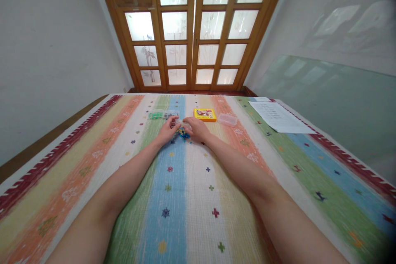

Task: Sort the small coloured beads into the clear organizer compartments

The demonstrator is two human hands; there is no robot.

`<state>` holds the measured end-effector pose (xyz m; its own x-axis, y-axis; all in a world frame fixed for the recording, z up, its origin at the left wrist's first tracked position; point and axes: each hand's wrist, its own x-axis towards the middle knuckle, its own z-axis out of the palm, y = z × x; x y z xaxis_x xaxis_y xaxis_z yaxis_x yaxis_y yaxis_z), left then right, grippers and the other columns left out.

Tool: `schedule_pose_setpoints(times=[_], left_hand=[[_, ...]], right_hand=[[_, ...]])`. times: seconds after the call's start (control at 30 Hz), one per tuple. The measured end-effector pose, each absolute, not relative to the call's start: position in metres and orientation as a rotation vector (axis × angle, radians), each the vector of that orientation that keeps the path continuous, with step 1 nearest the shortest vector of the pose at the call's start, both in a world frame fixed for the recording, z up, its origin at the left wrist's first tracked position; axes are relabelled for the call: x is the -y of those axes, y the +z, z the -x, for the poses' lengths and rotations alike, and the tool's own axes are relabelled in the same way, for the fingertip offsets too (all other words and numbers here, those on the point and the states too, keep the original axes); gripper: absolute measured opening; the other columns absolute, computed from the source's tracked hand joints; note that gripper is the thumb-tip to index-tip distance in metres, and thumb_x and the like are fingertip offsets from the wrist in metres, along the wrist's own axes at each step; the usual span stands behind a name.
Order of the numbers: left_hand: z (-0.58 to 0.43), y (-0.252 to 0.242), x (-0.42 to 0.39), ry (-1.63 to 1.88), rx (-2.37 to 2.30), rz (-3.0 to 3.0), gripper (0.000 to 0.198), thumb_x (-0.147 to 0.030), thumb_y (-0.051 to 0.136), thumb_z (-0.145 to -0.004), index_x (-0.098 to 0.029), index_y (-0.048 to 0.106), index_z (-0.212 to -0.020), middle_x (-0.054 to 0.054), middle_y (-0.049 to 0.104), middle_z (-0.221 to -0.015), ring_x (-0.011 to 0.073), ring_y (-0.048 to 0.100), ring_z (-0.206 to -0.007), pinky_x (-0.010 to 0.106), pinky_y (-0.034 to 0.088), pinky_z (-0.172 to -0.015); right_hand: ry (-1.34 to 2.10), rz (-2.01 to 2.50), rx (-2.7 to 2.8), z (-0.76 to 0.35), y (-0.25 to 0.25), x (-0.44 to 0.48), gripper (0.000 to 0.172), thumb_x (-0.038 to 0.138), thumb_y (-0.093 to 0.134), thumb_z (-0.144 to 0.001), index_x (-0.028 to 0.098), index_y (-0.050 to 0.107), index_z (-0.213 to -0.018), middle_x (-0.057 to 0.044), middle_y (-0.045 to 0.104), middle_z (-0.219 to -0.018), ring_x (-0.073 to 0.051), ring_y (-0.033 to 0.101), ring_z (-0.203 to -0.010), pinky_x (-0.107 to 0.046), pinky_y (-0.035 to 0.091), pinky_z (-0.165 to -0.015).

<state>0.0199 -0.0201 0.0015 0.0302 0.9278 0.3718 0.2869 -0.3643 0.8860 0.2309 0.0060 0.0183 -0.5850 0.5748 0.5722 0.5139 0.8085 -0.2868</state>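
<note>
Both of my arms reach far forward over a striped tablecloth (185,198). My left hand (168,128) and my right hand (196,128) meet over a small heap of blue and coloured pieces (183,133). The fingers of both hands are curled together in a pinch at the heap and seem to pull at a clear wrapper; what they hold is too small to name. Just behind the hands lie a small bag of green pieces (155,114) and one of dark pieces (170,114).
A yellow box (204,114) and a clear plastic container (227,119) lie behind my right hand. A white printed sheet (278,116) rests at the far right. A wooden glazed door (192,29) stands beyond the table, with walls on both sides.
</note>
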Motion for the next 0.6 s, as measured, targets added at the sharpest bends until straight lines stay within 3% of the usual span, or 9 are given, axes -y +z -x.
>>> schedule_pose_setpoints(times=[0.1,0.23,0.43,0.6], left_hand=[[-0.022,0.004,0.022,1.331,-1.298,-1.713,0.044,-0.044,0.073,-0.087,-0.020,0.064,-0.123,0.000,0.063,-0.085,0.0140,0.060,-0.073,0.026,0.051,-0.069],[-0.025,0.009,0.026,1.339,-1.351,-1.747,0.046,-0.043,0.074,-0.085,-0.018,0.066,-0.123,0.000,0.065,-0.083,0.0141,0.061,-0.072,0.025,0.051,-0.069],[-0.031,0.013,0.034,1.348,-1.248,-1.823,0.067,-0.032,0.074,-0.082,-0.022,0.053,-0.145,0.009,0.069,-0.120,0.0168,0.069,-0.091,0.032,0.059,-0.086],[-0.023,0.019,0.039,1.305,-1.248,-2.092,0.071,-0.019,0.067,-0.083,-0.025,0.048,-0.151,0.010,0.064,-0.138,0.0202,0.067,-0.109,0.039,0.055,-0.102]], right_hand=[[0.051,0.879,2.418,-0.228,0.020,-0.001,0.029,0.029,0.052,-0.104,0.019,0.063,-0.129,-0.012,0.074,-0.114,-0.024,0.067,-0.106,-0.033,0.048,-0.094],[-0.011,1.010,2.405,-0.223,0.021,0.000,0.033,0.027,0.047,-0.105,0.016,0.062,-0.132,-0.013,0.075,-0.110,-0.024,0.068,-0.101,-0.031,0.048,-0.088],[0.013,1.131,2.240,-0.231,0.022,-0.009,0.033,0.025,0.040,-0.105,0.018,0.062,-0.129,-0.010,0.075,-0.113,-0.024,0.069,-0.098,-0.030,0.046,-0.084],[0.053,1.197,2.193,-0.237,0.022,-0.011,0.032,0.024,0.041,-0.103,0.019,0.063,-0.126,-0.010,0.075,-0.106,-0.025,0.068,-0.094,-0.030,0.045,-0.080]])
